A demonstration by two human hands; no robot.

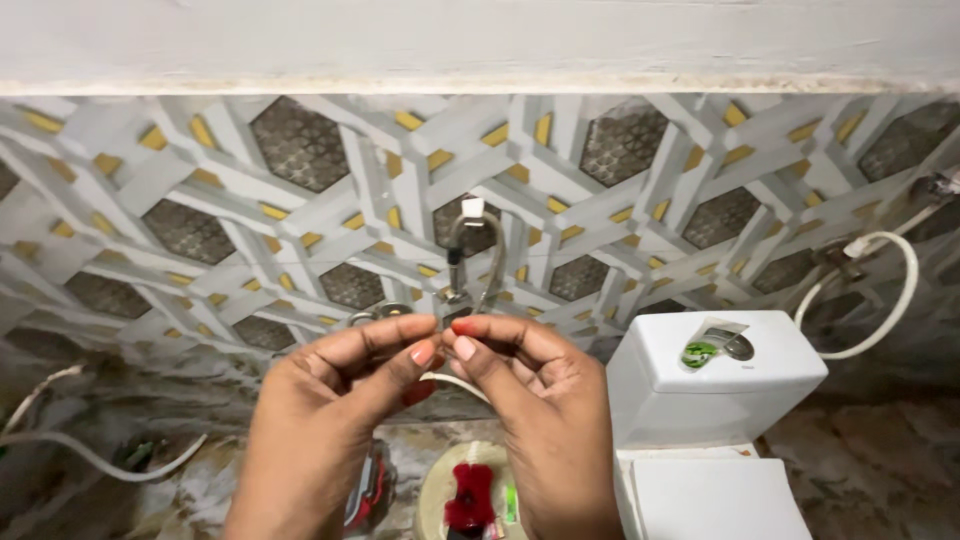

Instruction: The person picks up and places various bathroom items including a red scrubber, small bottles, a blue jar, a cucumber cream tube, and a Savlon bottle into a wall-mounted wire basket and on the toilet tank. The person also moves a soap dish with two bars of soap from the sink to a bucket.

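My left hand (335,405) and my right hand (530,400) are raised in front of me, fingertips meeting at the middle. Together they pinch a small metal fitting (452,305) at the lower end of a braided metal hose (482,255). The hose loops up to a white holder (473,207) on the tiled wall. A thin white strip (455,383) runs from between my fingers down behind my right hand.
A white toilet cistern (710,385) stands at the right, with a small clear packet (712,341) on its lid. A white hose (880,290) curves from the wall to the cistern. Below my hands lie a round container with red parts (470,495) and white hoses (90,450) at left.
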